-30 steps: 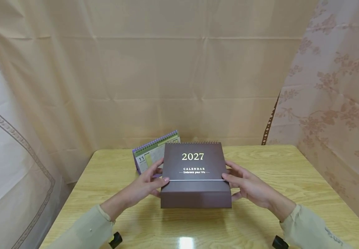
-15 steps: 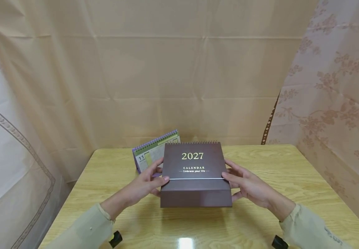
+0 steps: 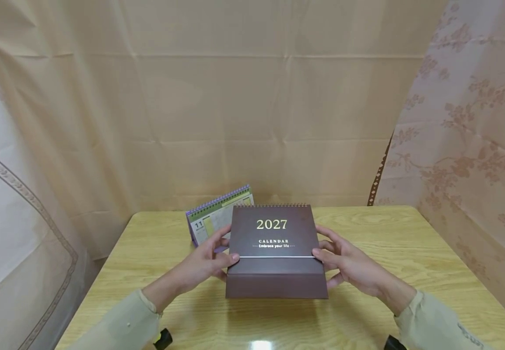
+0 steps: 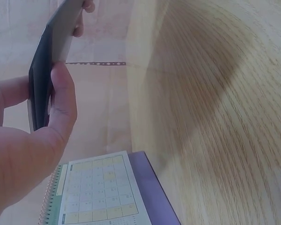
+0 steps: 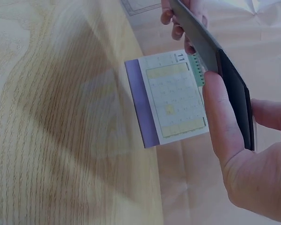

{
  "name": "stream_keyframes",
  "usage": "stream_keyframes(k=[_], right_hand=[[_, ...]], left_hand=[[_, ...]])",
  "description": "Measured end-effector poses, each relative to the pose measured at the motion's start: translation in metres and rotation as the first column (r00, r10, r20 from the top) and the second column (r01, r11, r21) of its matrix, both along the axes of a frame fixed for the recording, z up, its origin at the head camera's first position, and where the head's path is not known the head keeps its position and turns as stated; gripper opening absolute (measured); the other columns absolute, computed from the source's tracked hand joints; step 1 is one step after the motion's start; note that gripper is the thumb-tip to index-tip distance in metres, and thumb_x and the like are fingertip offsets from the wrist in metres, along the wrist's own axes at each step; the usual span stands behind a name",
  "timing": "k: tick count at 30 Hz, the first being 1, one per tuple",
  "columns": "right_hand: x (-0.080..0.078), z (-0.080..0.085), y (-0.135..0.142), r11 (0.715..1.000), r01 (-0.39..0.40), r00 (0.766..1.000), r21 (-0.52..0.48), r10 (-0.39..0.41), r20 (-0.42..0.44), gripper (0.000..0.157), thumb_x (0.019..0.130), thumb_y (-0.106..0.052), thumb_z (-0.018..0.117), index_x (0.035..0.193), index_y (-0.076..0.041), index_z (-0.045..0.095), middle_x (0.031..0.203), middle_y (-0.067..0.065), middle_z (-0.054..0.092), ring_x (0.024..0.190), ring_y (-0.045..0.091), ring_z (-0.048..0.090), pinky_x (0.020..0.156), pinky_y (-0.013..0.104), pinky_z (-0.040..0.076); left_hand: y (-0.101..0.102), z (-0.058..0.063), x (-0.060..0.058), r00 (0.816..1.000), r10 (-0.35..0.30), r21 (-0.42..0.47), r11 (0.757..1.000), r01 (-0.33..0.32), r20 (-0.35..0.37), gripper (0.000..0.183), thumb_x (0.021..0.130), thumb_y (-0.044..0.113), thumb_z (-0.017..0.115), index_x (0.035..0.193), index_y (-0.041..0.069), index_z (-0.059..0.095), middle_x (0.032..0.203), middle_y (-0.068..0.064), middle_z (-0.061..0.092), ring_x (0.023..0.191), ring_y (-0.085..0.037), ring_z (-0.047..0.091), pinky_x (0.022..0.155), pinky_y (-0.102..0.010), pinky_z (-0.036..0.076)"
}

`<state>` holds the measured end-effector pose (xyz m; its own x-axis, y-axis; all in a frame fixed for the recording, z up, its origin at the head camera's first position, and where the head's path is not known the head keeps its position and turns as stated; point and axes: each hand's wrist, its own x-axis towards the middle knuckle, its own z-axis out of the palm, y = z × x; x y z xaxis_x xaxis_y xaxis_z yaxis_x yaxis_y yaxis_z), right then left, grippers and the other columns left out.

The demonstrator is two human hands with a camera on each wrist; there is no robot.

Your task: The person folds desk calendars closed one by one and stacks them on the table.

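Both hands hold a dark brown desk calendar (image 3: 273,265) up above the table, gripping it by its two sides. Its cover reads 2027 in gold, and a wire spiral runs along its far top edge. My left hand (image 3: 204,262) has the thumb on the front near the left edge, other fingers behind. On the opposite edge my right hand (image 3: 351,265) grips the same way. In the wrist views the calendar shows edge-on as a thin dark slab. Behind it a purple and green desk calendar (image 3: 204,224) stands angled on the table, partly hidden by the brown one.
The wooden table (image 3: 366,233) has rounded far corners. A beige curtain (image 3: 252,107) hangs right behind its back edge. Flower-patterned cloth (image 3: 476,146) hangs at the right, and a white cloth (image 3: 7,233) at the left.
The brown calendar sits slightly lower in the head view, together with the whole scene. Its lower front flap appears a little shallower. Both hands keep their grip.
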<state>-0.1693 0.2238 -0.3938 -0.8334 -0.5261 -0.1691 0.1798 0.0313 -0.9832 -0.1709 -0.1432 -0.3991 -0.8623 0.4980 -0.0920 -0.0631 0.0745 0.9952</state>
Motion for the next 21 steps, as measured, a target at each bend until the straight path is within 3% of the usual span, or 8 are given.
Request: stream_keyframes(k=[7,13,21], right_hand=[[0.0003,-0.0033,0.0027,1.0,0.012,1.0,0.012,-0.012,-0.015,0.079,0.104,-0.018,0.061,0.162,-0.02,0.007,0.139,0.019,0.046,0.101,0.039,0.068,0.071,0.052,0.06],[0.0012,-0.0052,0.0023,1.0,0.012,1.0,-0.008,-0.012,-0.01,0.075,0.103,-0.016,0.061,0.16,-0.021,0.012,0.133,0.016,0.05,0.099,0.039,0.069,0.071,0.057,0.059],[0.0014,-0.0061,0.0005,1.0,0.01,1.0,-0.005,-0.01,-0.011,0.078,0.103,-0.017,0.061,0.16,-0.023,0.009,0.136,0.016,0.051,0.098,0.037,0.068,0.072,0.06,0.058]], left_hand=[[-0.0001,-0.0024,0.0,1.0,0.013,0.002,1.0,-0.013,0.0,0.091,0.096,0.014,0.072,0.163,0.016,0.01,0.148,-0.026,0.031,0.09,-0.024,0.066,0.074,-0.043,0.06],[0.0008,-0.0022,-0.0002,0.999,0.035,0.004,0.999,-0.035,-0.009,0.091,0.093,0.012,0.074,0.162,0.021,0.016,0.138,-0.022,0.04,0.085,-0.022,0.066,0.07,-0.042,0.061],[0.0004,-0.0043,-0.0017,0.998,0.058,0.029,0.998,-0.058,-0.011,0.09,0.091,0.008,0.075,0.161,0.019,0.02,0.123,-0.018,0.044,0.083,-0.021,0.065,0.067,-0.04,0.06]])
